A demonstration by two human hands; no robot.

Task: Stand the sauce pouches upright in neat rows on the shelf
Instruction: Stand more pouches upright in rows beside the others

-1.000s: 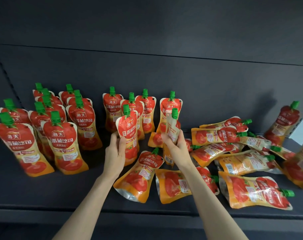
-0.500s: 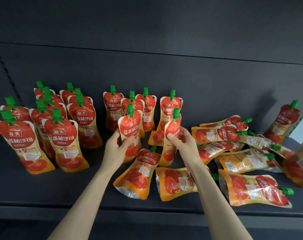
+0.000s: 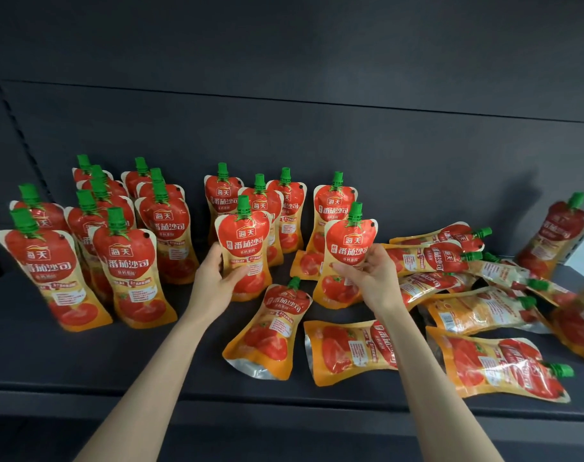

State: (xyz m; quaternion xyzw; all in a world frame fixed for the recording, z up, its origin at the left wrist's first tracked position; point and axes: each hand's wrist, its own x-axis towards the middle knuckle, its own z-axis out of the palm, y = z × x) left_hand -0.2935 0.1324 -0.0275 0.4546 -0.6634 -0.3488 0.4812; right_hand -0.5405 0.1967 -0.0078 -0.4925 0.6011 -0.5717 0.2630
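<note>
Red and orange sauce pouches with green caps cover a dark shelf (image 3: 84, 358). My left hand (image 3: 217, 281) grips an upright pouch (image 3: 244, 241) at its left side. My right hand (image 3: 372, 278) holds a second upright pouch (image 3: 347, 248), label facing me. Both stand in front of several upright pouches (image 3: 284, 201) at the back middle. Further left stand rows of upright pouches (image 3: 130, 261). A pile of lying pouches (image 3: 467, 311) fills the right half. Two more pouches lie flat near my wrists (image 3: 274, 331) (image 3: 344, 351).
The shelf's dark back panel (image 3: 317, 138) rises right behind the standing rows. One pouch leans upright at the far right (image 3: 557, 235). The shelf's front lip (image 3: 284, 405) runs under my forearms. Bare shelf shows at the front left.
My right hand has turned its pouch from edge-on to label-forward and set it upright beside the left one. The left hand's pouch stays upright, hardly moved.
</note>
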